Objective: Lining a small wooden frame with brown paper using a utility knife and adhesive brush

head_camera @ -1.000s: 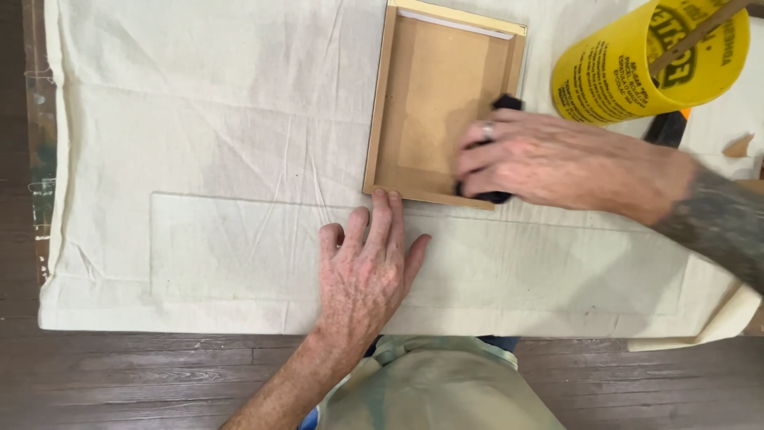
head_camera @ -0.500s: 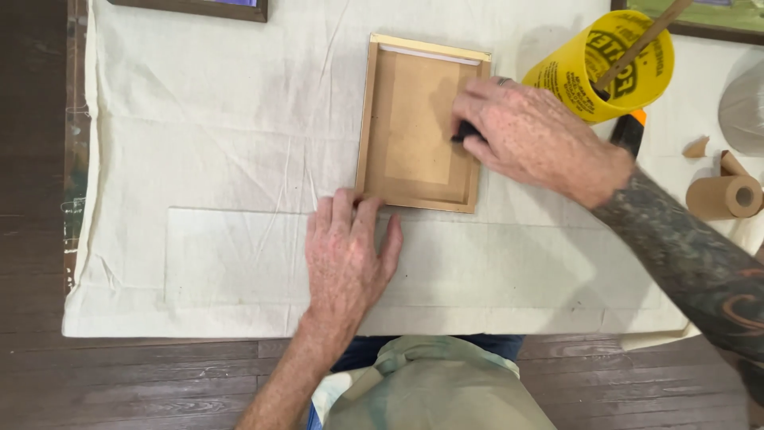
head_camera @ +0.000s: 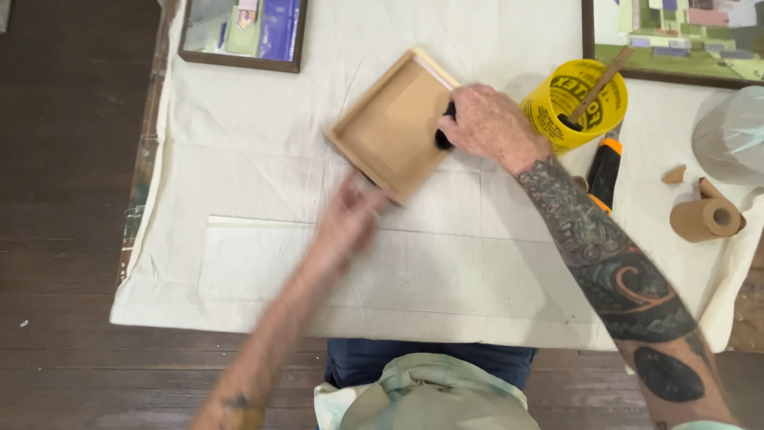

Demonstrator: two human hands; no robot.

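Two risks I saw: right hand clamped a dark applicator on the wooden frame mid-tabletop, left hand blurred, grip unreadable, so frame could've skidded toward the yellow tub.

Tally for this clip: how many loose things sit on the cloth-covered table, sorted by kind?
Shallow wooden frames: 1, touched by left hand and right hand
Framed pictures: 2
Yellow tubs: 1
Stir sticks: 1
Black-and-orange tools: 1
Brown paper rolls: 1
Small black pads: 1
Total: 8
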